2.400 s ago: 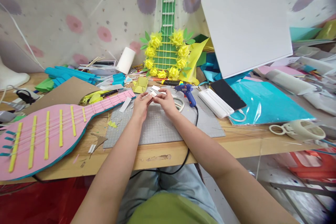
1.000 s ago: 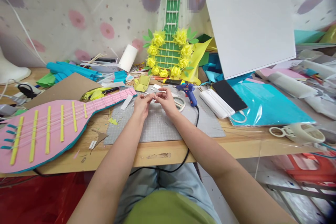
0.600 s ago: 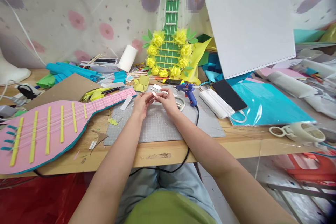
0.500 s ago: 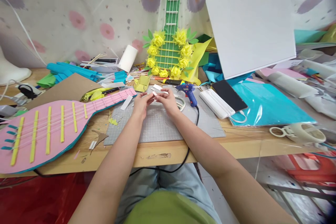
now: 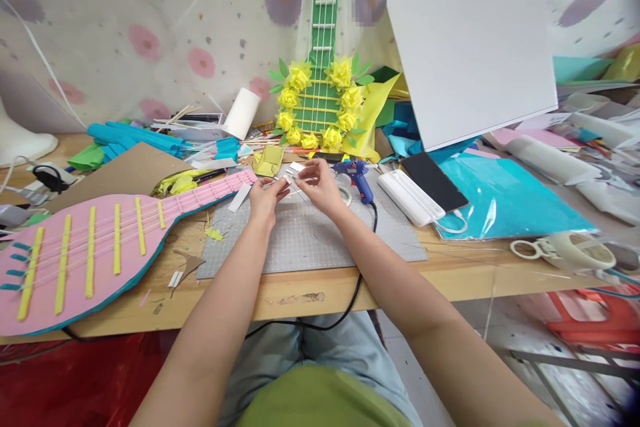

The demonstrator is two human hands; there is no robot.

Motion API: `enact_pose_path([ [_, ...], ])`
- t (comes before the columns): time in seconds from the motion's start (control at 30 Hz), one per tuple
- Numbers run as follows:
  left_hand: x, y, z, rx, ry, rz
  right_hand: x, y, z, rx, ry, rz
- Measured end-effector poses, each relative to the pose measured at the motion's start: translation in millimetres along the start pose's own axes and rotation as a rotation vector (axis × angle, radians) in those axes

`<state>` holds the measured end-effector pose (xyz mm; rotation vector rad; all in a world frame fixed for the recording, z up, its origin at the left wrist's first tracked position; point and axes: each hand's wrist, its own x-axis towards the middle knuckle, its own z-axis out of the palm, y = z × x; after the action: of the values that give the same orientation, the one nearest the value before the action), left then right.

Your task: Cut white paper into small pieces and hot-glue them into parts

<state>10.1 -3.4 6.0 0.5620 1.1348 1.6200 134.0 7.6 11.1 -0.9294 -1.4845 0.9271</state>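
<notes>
Over the grey cutting mat [image 5: 310, 250], my left hand [image 5: 266, 203] pinches a small white strip [image 5: 287, 180] between thumb and fingertips. My right hand [image 5: 321, 188] is just to its right, fingers bent and thumb and index tips close together by the strip's end. Whether those tips hold something thin is too small to make out. A white paper piece [image 5: 239, 198] lies left of my left hand, and another white piece [image 5: 297, 167] lies beyond the hands. A tape roll [image 5: 345, 195] is partly hidden behind my right hand.
A blue glue gun [image 5: 357, 177] with a black cord lies right of my hands. Beside it are a white power bank [image 5: 411, 197] and a dark phone [image 5: 434, 180]. A pink paper-covered instrument [image 5: 103, 250] lies left; a green one with yellow flowers [image 5: 320, 103] stands behind.
My right hand's fingertips have drawn slightly apart from the white strip and lifted a little. My left hand still pinches the strip, now turned slightly. The whole view has shifted a little.
</notes>
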Motion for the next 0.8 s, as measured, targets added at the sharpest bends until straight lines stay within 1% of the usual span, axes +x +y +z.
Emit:
enact_pose_path([
  [0.07, 2, 0, -1.1, -0.014, 0.040, -0.011, 4, -18, -22, -0.158, 0.019, -0.147],
  [0.1, 3, 0, -1.8, -0.017, 0.059, -0.011, 6, -26, -36, -0.223, 0.053, -0.196],
  [0.13, 3, 1, -2.5, -0.015, 0.075, -0.011, 9, -33, -51, -0.283, 0.132, -0.227],
  [0.17, 4, 1, -3.1, -0.009, 0.088, -0.010, 12, -38, -68, -0.338, 0.237, -0.236],
  [0.23, 5, 1, -4.1, 0.005, 0.107, -0.007, 17, -41, -101, -0.402, 0.465, -0.207],
  [0.27, 6, 1, -4.3, 0.012, 0.111, -0.004, 19, -40, -116, -0.424, 0.541, -0.173],
  [0.3, 6, 1, -4.5, 0.016, 0.114, 0.000, 19, -37, -130, -0.454, 0.537, -0.118],
  [0.33, 6, 1, -4.6, 0.021, 0.116, 0.004, 19, -33, -141, -0.482, 0.499, -0.060],
  [0.37, 6, 1, -4.6, 0.025, 0.117, 0.007, 17, -28, -149, -0.512, 0.427, -0.012],
  [0.4, 6, 1, -4.5, 0.029, 0.117, 0.009, 15, -23, -154, -0.560, 0.318, 0.028],
  [0.43, 6, 1, -4.4, 0.033, 0.116, 0.009, 12, -18, -156, -0.618, 0.200, 0.059],
  [0.5, 6, 0, -4.2, 0.040, 0.117, 0.005, 8, -7, -152, -0.743, -0.018, 0.107],
  [0.57, 6, -1, -4.0, 0.046, 0.105, -0.005, 6, 4, -141, -0.863, -0.134, 0.140],
  [0.6, 6, -1, -3.9, 0.050, 0.092, -0.012, 6, 9, -134, -0.910, -0.151, 0.159],
  [0.67, 6, -1, -4.0, 0.059, 0.065, -0.032, 8, 18, -120, -0.952, -0.111, 0.221],
  [0.73, 6, -2, -4.2, 0.068, 0.055, -0.046, 10, 23, -109, -0.932, 0.003, 0.298],
  [0.8, 7, -3, -4.6, 0.072, 0.062, -0.046, 10, 22, -100, -0.831, 0.119, 0.320],
])
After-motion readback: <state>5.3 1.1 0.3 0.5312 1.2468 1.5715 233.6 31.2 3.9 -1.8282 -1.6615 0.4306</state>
